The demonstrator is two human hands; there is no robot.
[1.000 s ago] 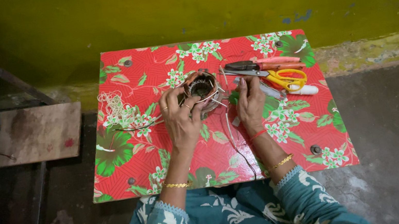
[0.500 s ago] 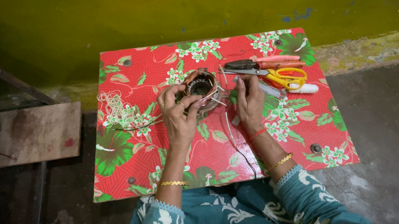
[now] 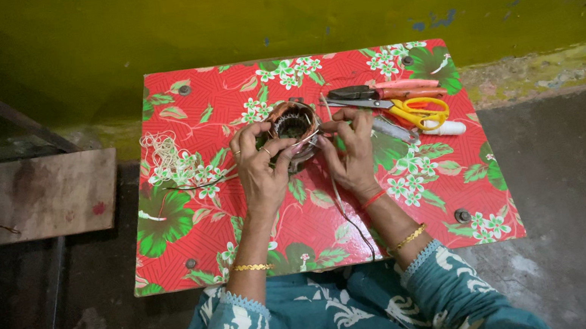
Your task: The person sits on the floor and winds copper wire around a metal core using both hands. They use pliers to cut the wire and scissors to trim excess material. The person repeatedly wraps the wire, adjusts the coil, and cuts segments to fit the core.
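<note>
1. Low table (image 3: 188, 233), covered in red floral cloth, stands against a yellow-green wall (image 3: 286, 5).
2. Round motor stator (image 3: 292, 125) with copper windings sits at the table's centre.
3. Left hand (image 3: 260, 165) is curled against the stator's left side, fingers closed on it.
4. Right hand (image 3: 349, 150) touches the stator's right edge, fingertips pinched together on thin wire.
5. Right of the stator lie pliers (image 3: 374, 92) and yellow-handled scissors (image 3: 419, 110).
6. Left of the stator lies a loose wire tangle (image 3: 163, 151).
</note>
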